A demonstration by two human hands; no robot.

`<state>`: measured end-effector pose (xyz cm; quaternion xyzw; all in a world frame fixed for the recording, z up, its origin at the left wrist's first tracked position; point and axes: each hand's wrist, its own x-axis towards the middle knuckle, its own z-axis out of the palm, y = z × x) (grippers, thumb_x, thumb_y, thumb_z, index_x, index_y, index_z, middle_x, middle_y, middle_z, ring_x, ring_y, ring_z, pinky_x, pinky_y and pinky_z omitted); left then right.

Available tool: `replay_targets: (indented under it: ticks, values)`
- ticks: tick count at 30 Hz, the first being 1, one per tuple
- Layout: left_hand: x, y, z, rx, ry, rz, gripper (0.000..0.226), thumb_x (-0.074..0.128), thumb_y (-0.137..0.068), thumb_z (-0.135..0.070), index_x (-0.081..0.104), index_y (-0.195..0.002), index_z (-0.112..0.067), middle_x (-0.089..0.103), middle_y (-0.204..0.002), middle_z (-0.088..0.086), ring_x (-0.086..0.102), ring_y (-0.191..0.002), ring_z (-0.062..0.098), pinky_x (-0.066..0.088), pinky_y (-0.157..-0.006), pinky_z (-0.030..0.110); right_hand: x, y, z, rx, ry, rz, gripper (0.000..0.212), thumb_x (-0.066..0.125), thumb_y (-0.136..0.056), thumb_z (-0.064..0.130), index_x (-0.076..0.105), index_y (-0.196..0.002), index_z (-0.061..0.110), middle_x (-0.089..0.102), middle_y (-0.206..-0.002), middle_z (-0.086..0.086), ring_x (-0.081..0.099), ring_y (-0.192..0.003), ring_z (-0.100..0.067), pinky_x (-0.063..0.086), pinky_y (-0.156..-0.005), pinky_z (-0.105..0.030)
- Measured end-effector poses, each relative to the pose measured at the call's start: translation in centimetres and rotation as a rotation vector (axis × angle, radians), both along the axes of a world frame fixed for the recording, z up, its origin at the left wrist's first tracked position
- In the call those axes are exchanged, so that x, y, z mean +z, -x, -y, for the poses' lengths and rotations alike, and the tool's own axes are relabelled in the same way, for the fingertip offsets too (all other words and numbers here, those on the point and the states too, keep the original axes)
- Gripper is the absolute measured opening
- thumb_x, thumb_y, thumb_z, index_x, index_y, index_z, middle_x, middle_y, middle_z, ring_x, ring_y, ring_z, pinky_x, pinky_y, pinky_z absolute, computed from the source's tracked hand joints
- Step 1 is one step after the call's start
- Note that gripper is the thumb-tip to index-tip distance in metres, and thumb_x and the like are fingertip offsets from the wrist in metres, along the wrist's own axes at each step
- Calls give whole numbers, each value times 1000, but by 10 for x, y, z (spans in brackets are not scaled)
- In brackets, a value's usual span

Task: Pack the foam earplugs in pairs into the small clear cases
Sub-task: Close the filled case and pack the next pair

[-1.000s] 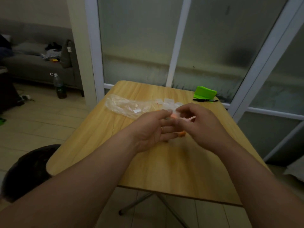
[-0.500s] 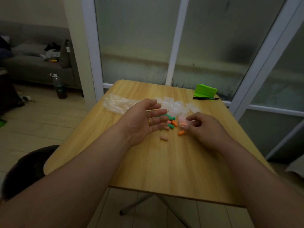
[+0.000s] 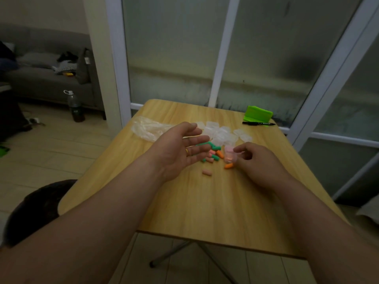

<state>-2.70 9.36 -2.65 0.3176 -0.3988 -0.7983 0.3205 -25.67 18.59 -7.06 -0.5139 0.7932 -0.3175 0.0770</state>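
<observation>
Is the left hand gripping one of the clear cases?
No, the left hand is open with straight fingers and empty; the right hand pinches the clear case.

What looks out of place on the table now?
One pink earplug lies alone on the table, nearer the person than the loose earplug pile beside the left hand. Nothing looks spilled or damaged.

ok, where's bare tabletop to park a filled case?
Free: near half of the table between the forearms, this side of the lone pink earplug; also the far strip between plastic bag and green object. Crowded: centre, with earplug pile, clear cases, left hand, and right hand pinching a case.
</observation>
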Motion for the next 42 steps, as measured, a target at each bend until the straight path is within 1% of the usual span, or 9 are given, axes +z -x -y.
replay_targets:
  ticks: [11, 16, 21, 26, 28, 31, 34, 37, 42]
  values:
    - [4, 0, 9, 64, -29, -14, 38, 57, -104, -33, 66, -126, -3, 76, -120, 18, 74, -112, 33, 63, -86, 41, 13, 4, 33, -95, 98, -74, 22, 70, -96, 23, 74, -119, 23, 69, -103, 5, 64, -97, -16, 48, -80, -33]
    - [9, 5, 14, 90, -48, -40, 37, 55, -105, -35, 67, -124, -5, 77, -118, 16, 75, -101, 30, 63, -81, 38, 21, 3, 66, -118, -6, -214, 34, 71, -94, 32, 70, -127, 22, 71, -116, -1, 65, -106, -21, 55, -87, -39]
    - [8, 7, 17, 95, -54, -45, 37, 56, -105, -34, 67, -124, -5, 78, -114, 14, 75, -103, 30, 62, -79, 38, 25, -5, 91, -170, -128, -276, 33, 74, -89, 46, 64, -111, 24, 69, -110, -1, 65, -99, -24, 51, -74, -37]
    - [9, 6, 19, 91, -48, -34, 36, 58, -104, -33, 67, -124, -5, 78, -114, 14, 74, -100, 28, 61, -76, 37, 26, -15, 95, -202, -122, -263, 28, 72, -90, 39, 61, -111, 24, 67, -101, 0, 62, -88, -23, 42, -62, -33]
    - [8, 6, 20, 92, -36, -26, 35, 58, -104, -33, 67, -123, -5, 78, -114, 14, 74, -97, 28, 61, -77, 37, 27, -16, 91, -183, -61, -214, 35, 70, -89, 39, 63, -121, 27, 71, -103, 0, 66, -91, -24, 48, -66, -34]
    - [8, 5, 18, 82, 44, 35, 32, 57, -104, -30, 67, -124, -6, 77, -115, 14, 73, -96, 26, 62, -78, 35, 38, -22, 81, -121, 107, -28, 35, 68, -91, 36, 72, -126, 29, 74, -116, 1, 68, -108, -24, 52, -86, -36]
    - [7, 6, 12, 46, 201, 156, 28, 56, -106, -25, 64, -128, -9, 74, -117, 14, 72, -91, 22, 63, -69, 29, 53, -36, 64, -46, 242, 278, 14, 68, -94, 29, 77, -105, 26, 74, -105, 5, 67, -97, -19, 48, -77, -31]
    - [3, 5, 6, -5, 360, 227, 24, 56, -107, -23, 62, -129, -12, 71, -115, 15, 75, -76, 17, 60, -60, 24, 61, -53, 45, 25, 233, 528, 9, 68, -97, 29, 73, -98, 21, 72, -94, -2, 64, -76, -18, 47, -66, -32]
    - [0, -1, -7, -85, 469, 213, 24, 61, -107, -25, 64, -130, -21, 74, -112, 18, 77, -87, 23, 64, -74, 31, 51, -70, 23, 79, 229, 645, 14, 70, -98, 31, 73, -92, 19, 73, -78, 1, 67, -70, -17, 46, -66, -35]
